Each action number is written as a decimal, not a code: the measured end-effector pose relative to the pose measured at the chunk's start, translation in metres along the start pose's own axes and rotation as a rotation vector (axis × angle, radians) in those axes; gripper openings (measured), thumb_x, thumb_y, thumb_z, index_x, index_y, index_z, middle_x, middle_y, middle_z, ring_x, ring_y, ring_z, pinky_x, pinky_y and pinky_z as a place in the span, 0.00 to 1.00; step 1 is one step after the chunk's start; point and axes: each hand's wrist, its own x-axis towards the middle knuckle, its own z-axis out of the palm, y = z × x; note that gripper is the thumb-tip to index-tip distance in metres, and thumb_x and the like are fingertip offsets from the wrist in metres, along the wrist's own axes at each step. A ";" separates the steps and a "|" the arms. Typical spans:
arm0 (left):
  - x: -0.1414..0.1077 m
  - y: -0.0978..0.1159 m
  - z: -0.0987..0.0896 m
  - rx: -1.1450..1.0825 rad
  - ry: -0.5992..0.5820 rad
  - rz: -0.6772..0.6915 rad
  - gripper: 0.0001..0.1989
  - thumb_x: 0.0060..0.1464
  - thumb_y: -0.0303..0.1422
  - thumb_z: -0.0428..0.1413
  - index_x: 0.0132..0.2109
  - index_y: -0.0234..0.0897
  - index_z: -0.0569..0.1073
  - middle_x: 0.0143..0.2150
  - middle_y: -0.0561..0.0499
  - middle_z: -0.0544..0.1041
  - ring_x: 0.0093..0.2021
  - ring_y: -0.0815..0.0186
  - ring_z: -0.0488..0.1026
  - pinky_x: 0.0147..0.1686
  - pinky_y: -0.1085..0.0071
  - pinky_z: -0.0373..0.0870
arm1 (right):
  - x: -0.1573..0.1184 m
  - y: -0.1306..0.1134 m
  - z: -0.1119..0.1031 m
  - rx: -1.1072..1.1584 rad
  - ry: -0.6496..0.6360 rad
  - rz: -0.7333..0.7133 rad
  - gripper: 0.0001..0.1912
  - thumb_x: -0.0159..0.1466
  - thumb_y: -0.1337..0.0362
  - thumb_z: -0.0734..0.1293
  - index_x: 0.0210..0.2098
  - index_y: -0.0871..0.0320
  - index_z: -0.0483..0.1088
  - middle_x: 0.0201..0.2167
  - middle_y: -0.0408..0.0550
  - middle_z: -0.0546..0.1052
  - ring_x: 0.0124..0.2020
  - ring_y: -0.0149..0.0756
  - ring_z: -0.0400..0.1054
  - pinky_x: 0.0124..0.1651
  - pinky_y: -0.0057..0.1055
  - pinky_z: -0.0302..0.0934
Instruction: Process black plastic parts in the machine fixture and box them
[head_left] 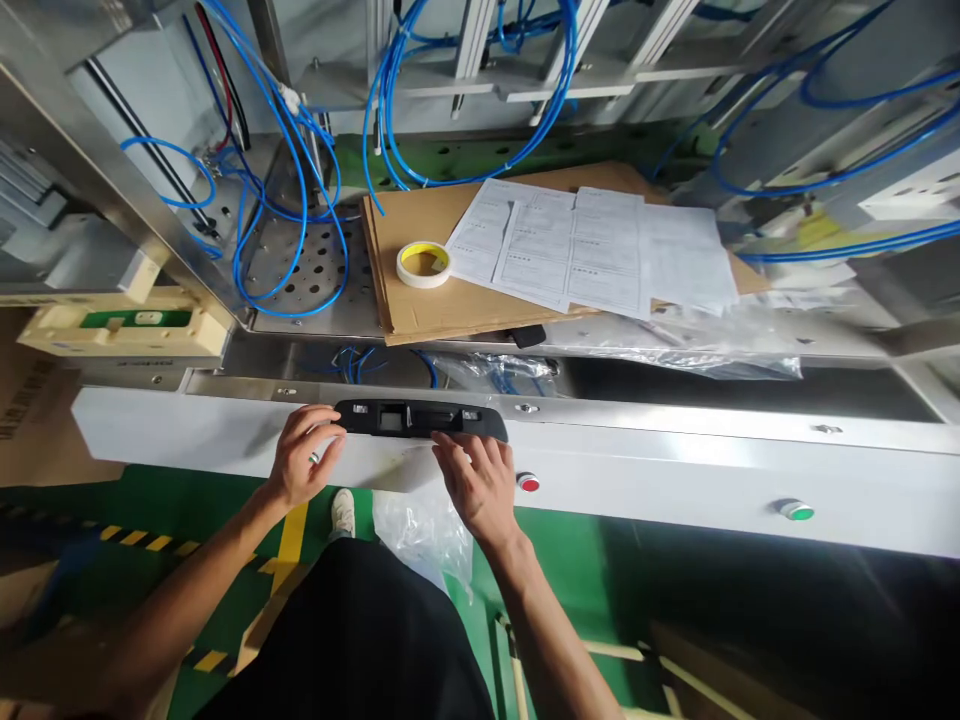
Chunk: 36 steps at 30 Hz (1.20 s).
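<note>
A long black plastic trim panel (420, 419) lies along the top edge of the white machine front, with a square opening, a recess and a small clear insert near each end. My left hand (304, 460) is at the panel's left end, fingers curled and fingertips touching it. A ring sits on one of its fingers. My right hand (480, 485) grips the panel's near edge towards the right, with bent fingers; the thumb's contact is hidden.
Right of my right hand are a red button (529, 482) and a green button (797, 511). Behind the panel is a trough with clear plastic bags (499, 370). Beyond it, cardboard (409, 315) bears printed sheets (577, 245) and a tape roll (424, 265). Blue hoses (386, 110) hang above.
</note>
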 end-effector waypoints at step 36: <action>0.002 0.036 0.034 0.441 -0.243 0.214 0.32 0.70 0.37 0.56 0.75 0.34 0.59 0.71 0.36 0.74 0.72 0.50 0.70 0.72 0.52 0.64 | 0.026 -0.025 0.022 0.017 -0.189 0.076 0.24 0.79 0.60 0.60 0.72 0.56 0.66 0.64 0.55 0.78 0.66 0.48 0.68 0.72 0.48 0.53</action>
